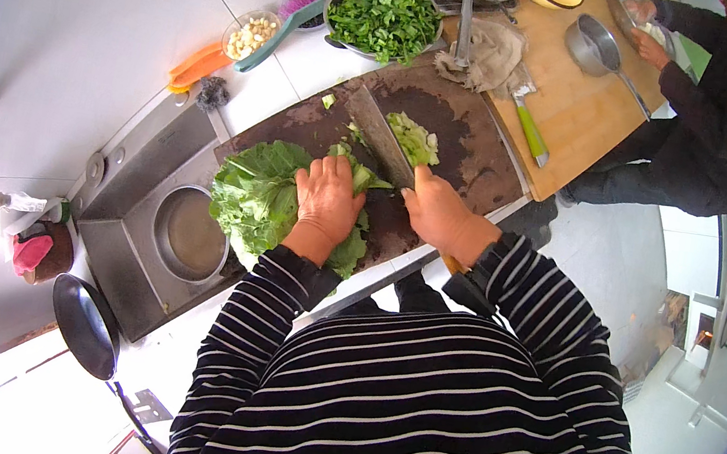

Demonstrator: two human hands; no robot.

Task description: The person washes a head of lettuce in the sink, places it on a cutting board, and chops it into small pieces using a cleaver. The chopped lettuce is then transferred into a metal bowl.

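Note:
My left hand [327, 203] presses on a heap of leafy greens [262, 193] at the near left of a dark, wet cutting board [487, 165]. In my right hand [444, 215] is a cleaver [382, 134], its broad blade slanting away over the board just beyond the stems under my left hand. A small pile of cut pale green pieces [413, 139] lies on the blade's right side. Small scraps [328, 101] are on the board to its left.
Left of the board is a steel sink [118, 245] holding a metal basin [191, 233]. Behind stands a pot of chopped greens [386, 19]. At right, a wooden board [583, 126] bears a green-handled knife [532, 129] and a saucepan [593, 46]; a co-worker stands beside it.

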